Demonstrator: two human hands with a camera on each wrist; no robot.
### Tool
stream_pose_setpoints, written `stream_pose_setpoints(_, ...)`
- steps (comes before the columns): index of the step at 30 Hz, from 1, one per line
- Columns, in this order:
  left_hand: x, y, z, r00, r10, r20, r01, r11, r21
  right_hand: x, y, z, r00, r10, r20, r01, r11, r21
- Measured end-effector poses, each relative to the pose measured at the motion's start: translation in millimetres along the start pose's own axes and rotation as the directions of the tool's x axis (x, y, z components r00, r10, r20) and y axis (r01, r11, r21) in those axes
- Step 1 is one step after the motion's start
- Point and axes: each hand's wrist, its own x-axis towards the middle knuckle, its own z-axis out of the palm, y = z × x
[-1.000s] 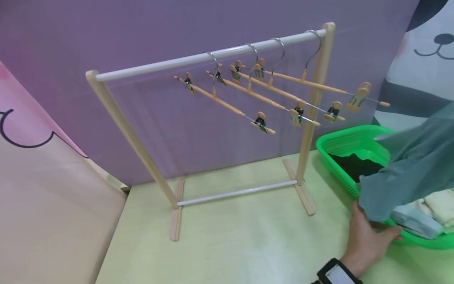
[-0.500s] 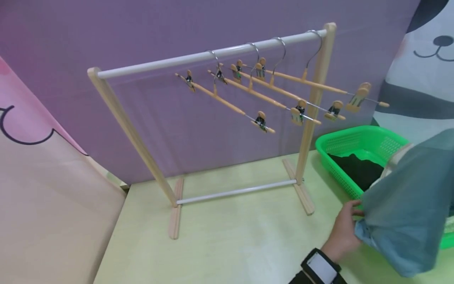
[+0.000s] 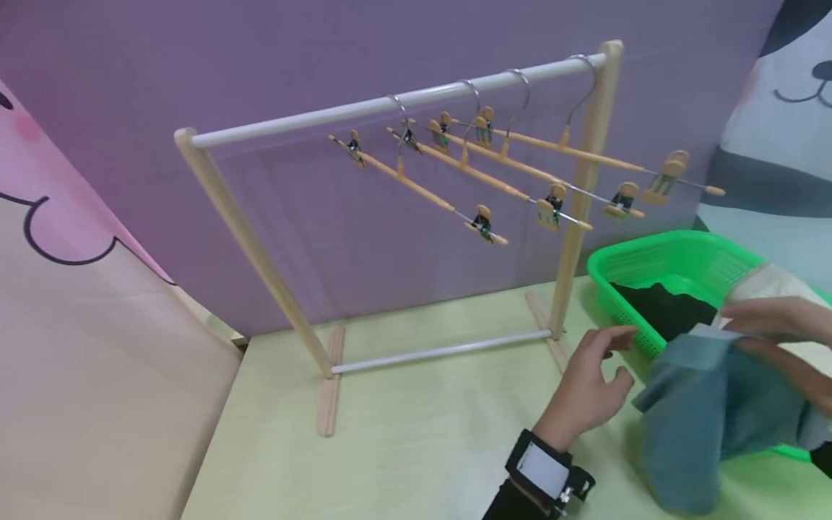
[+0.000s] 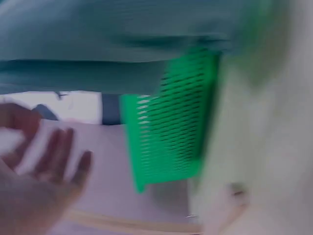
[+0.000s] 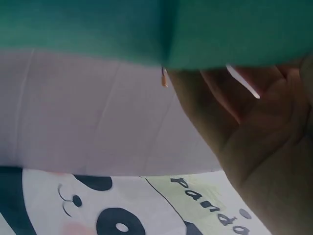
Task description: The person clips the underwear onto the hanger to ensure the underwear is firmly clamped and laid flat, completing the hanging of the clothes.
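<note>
A blue-grey cloth garment (image 3: 689, 426) hangs folded over in front of the basket at the lower right. My right hand (image 3: 786, 336) grips its upper edge between thumb and fingers; in the right wrist view the cloth covers the fingertips of that hand (image 5: 259, 127). Just left of the garment, my left hand (image 3: 585, 390) is held in the air with loosely bent fingers and nothing in them. Its fingers also show apart from the cloth in the left wrist view, where the hand (image 4: 44, 171) looks blurred.
A green plastic basket (image 3: 611, 296) holds a black cloth (image 3: 663, 307) and a cream cloth (image 3: 767, 282). Beside it stands a wooden rack with a white rail (image 3: 312, 117), where several clip hangers (image 3: 494, 184) hang. A purple backdrop (image 3: 273, 58) rises behind the pale green table (image 3: 416, 448).
The garment has swung down and folded over, and my right hand has come into view on it. My left hand has come away from the cloth, moving left and up.
</note>
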Motion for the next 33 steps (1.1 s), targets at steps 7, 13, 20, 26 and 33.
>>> stream_pose_setpoints(7,0.9,15.0,-18.7,0.937,0.246,0.247,-0.227,0.968,-0.103,-5.0,-13.1,16.4,0.979,-0.121,0.164,0.132,0.989,-0.063)
stream_pose_setpoints(13,-1.3,12.7,-22.6,0.934,0.121,0.336,-0.099,0.992,-0.083,-2.9,-11.9,24.9,0.979,-0.082,0.187,0.096,0.993,-0.065)
stream_pose_setpoints(20,-3.3,3.9,-47.9,0.99,0.054,0.134,-0.04,0.994,-0.103,-0.6,0.3,32.3,0.969,-0.08,0.234,0.097,0.993,-0.06)
stream_pose_setpoints(26,-11.1,-3.7,-85.8,0.99,0.118,-0.074,-0.113,0.991,0.069,2.7,-0.3,43.8,0.947,-0.099,0.306,0.105,0.994,-0.003)
stream_pose_setpoints(33,-24.2,-7.2,-125.2,0.957,0.217,-0.193,-0.142,0.928,0.343,15.6,-9.5,55.4,0.926,-0.06,0.372,0.05,0.998,0.038)
